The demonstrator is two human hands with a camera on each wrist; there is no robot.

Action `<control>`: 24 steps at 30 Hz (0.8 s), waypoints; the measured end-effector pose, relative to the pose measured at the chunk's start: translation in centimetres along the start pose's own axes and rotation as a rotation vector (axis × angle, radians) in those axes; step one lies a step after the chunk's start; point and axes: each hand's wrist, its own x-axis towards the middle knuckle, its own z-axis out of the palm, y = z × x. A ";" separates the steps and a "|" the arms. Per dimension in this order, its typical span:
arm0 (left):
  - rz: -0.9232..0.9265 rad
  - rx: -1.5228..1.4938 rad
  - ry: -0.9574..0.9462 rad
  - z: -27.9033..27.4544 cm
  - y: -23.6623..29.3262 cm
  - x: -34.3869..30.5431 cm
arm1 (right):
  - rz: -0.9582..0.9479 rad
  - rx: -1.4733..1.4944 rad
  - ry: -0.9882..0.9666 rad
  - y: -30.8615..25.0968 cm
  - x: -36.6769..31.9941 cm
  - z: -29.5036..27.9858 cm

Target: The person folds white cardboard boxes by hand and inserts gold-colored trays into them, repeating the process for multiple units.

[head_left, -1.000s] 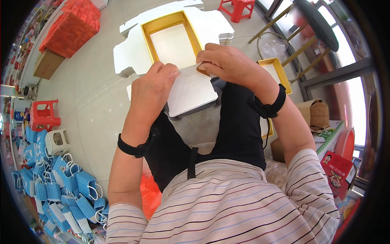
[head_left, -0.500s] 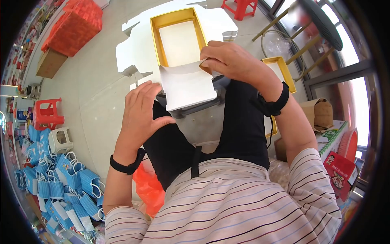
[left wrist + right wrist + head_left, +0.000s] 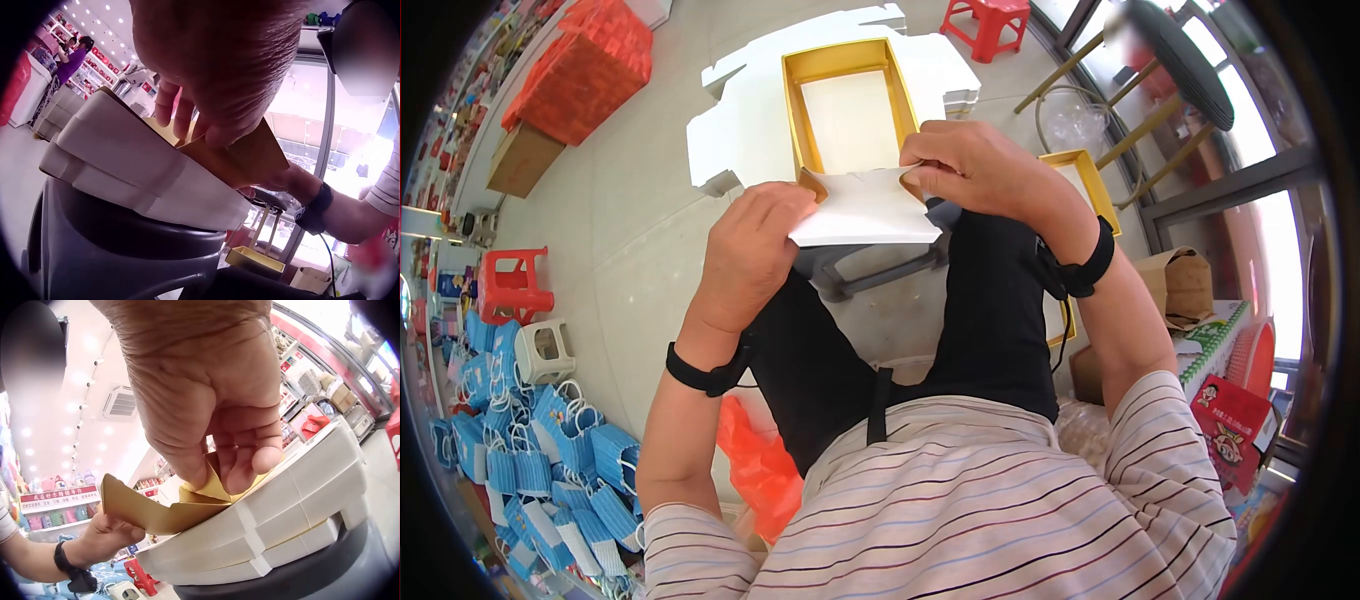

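A cardboard box (image 3: 840,60) with raised gold walls and a pale base lies on a stack of flat white card blanks (image 3: 735,130). Its near flap (image 3: 865,218), white on the outside, is bent partway up. My left hand (image 3: 750,245) pinches the near left corner, fingertips over the folded card. At the near right corner, my right hand (image 3: 990,170) pinches the fold between thumb and fingers. The right wrist view shows the gold face of the flap (image 3: 147,509) sloping out between both hands. In the left wrist view, gold card (image 3: 256,156) stands beneath the left fingers.
The blanks rest on a dark grey stool (image 3: 835,275) before my knees. Another gold box (image 3: 1090,180) sits on the right. Blue striped bags (image 3: 550,450) pile at the left, near a red stool (image 3: 515,283) and a white stool (image 3: 543,350). A round-topped stool (image 3: 1180,60) stands by the glass door.
My left hand came off the box, spread open at its left, then took hold of the near left corner. The near flap has tilted upward. My right hand kept its grip.
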 end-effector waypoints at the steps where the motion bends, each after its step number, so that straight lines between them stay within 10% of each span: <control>1: 0.002 -0.004 0.001 0.0 0.1 0.3 | 0.004 -0.003 0.000 0.1 -0.1 0.0; 10: -0.157 -0.312 -0.025 0.8 -0.3 1.8 | -0.021 -0.022 0.048 0.4 -0.3 0.5; 24: 0.073 0.076 -0.173 0.0 -1.0 3.9 | -0.007 -0.068 0.157 0.6 -0.2 1.1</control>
